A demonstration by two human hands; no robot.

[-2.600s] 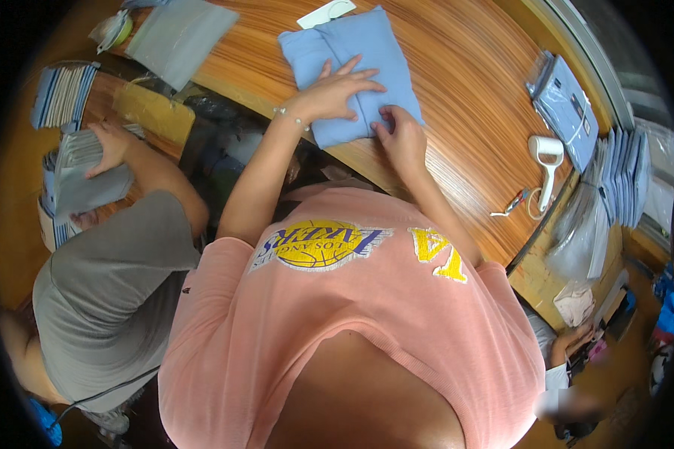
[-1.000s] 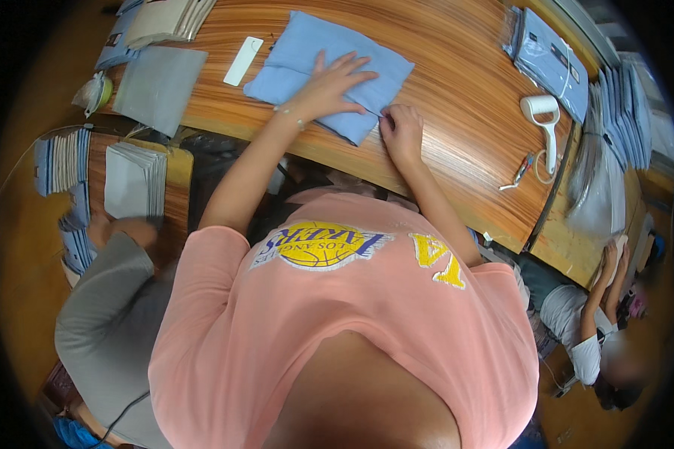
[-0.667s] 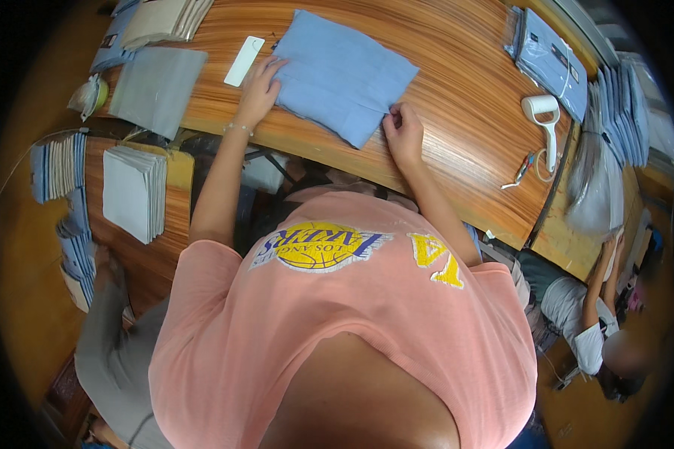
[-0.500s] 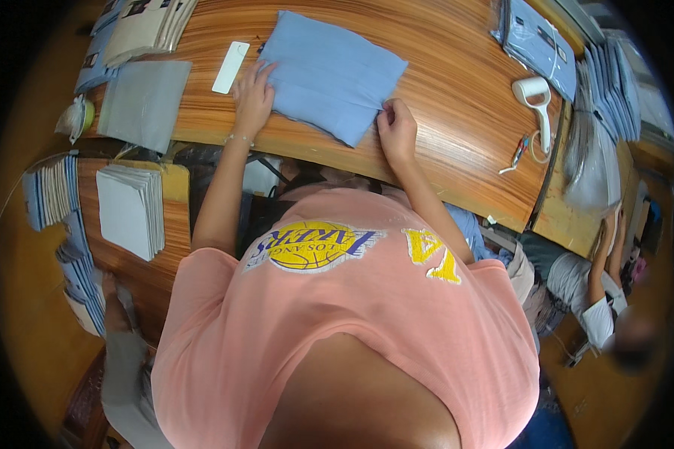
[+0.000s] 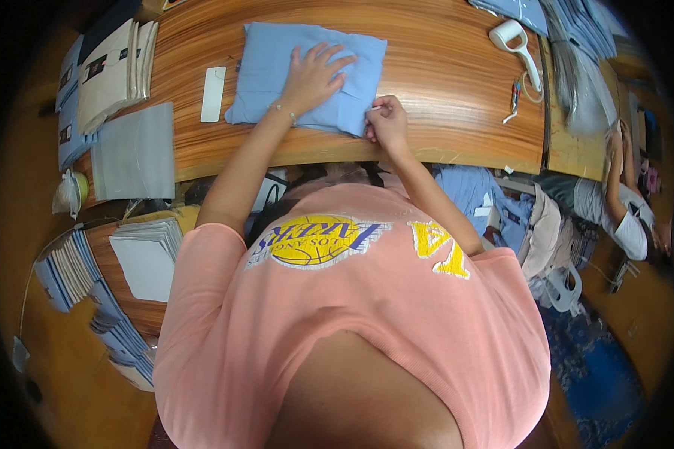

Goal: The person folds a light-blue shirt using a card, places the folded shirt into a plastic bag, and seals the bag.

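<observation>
A light-blue folded garment [image 5: 269, 67] lies on the wooden table in front of me. My left hand [image 5: 316, 78] rests flat on its middle, fingers spread. At the garment's near right corner, my right hand [image 5: 388, 123] is closed with its fingertips curled together. A small whitish bit shows at those fingertips, too small to name, and what they grip is mostly hidden. Left of the garment lies a narrow white card strip [image 5: 213, 94].
Beige folded garments [image 5: 116, 75] and clear plastic sheets [image 5: 132, 150] occupy the table's left side. A white lint roller [image 5: 511, 36] and small thread snips [image 5: 515, 97] lie at right. White boards [image 5: 146, 258] are stacked lower left. Another person [image 5: 627, 213] is at far right.
My left hand has moved from the garment's left edge onto its middle. The garment has turned slightly and lies straighter. My right hand stays by its near right corner. The view has shifted.
</observation>
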